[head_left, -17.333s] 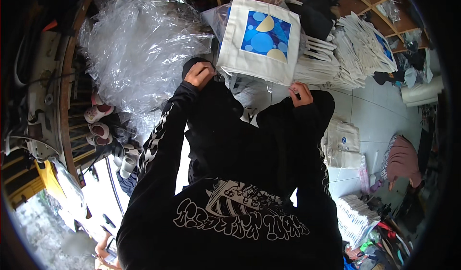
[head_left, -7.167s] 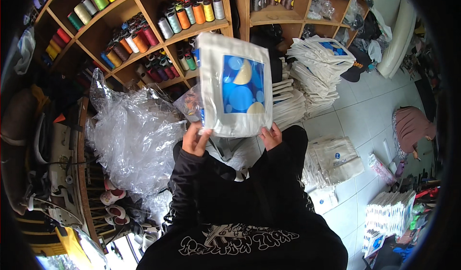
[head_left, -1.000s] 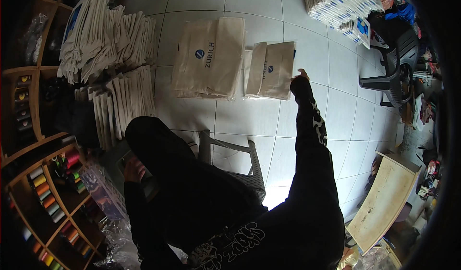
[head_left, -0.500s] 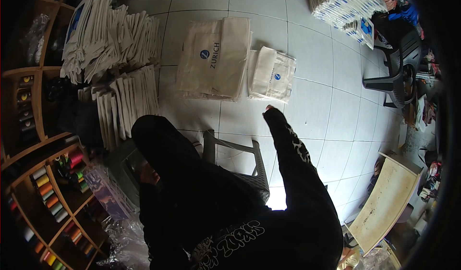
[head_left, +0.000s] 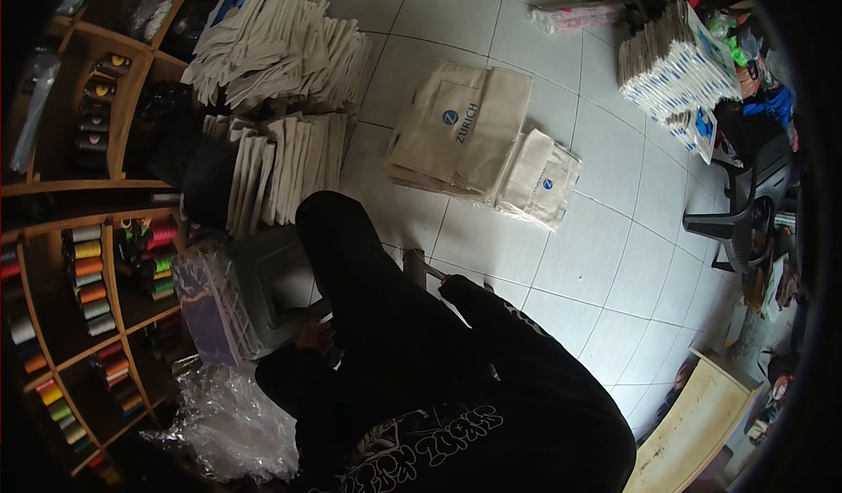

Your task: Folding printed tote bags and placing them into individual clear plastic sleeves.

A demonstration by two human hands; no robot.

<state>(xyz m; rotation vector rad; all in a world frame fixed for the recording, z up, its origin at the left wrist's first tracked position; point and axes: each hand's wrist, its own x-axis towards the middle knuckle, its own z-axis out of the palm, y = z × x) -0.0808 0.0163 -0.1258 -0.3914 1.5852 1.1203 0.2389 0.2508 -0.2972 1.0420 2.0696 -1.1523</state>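
My left hand [head_left: 314,335] is low beside my leg, next to a grey plastic stool [head_left: 263,274]; its fingers are in shadow and their grip is unclear. My right hand [head_left: 445,284] shows only a little past a black sleeve, near the grey leg of a plastic seat [head_left: 416,265]; whether it touches that leg I cannot tell. Ahead on the tiled floor lies a pile of large cream cloth bags [head_left: 465,129] in clear plastic, with a blue print. Against its right side rests a smaller pile of wrapped cream bags [head_left: 542,177].
Tall stacks of folded cream bags [head_left: 289,164] stand at the left, by wooden shelves [head_left: 132,133] of thread spools [head_left: 92,291]. Crumpled clear plastic [head_left: 232,418] lies lower left. To the right are another bag stack [head_left: 671,67], a dark plastic chair [head_left: 732,217] and a pale board [head_left: 693,427].
My right arm has drawn back from near the small wrapped pile toward the seat by my leg. The view has shifted, so the bags appear farther right.
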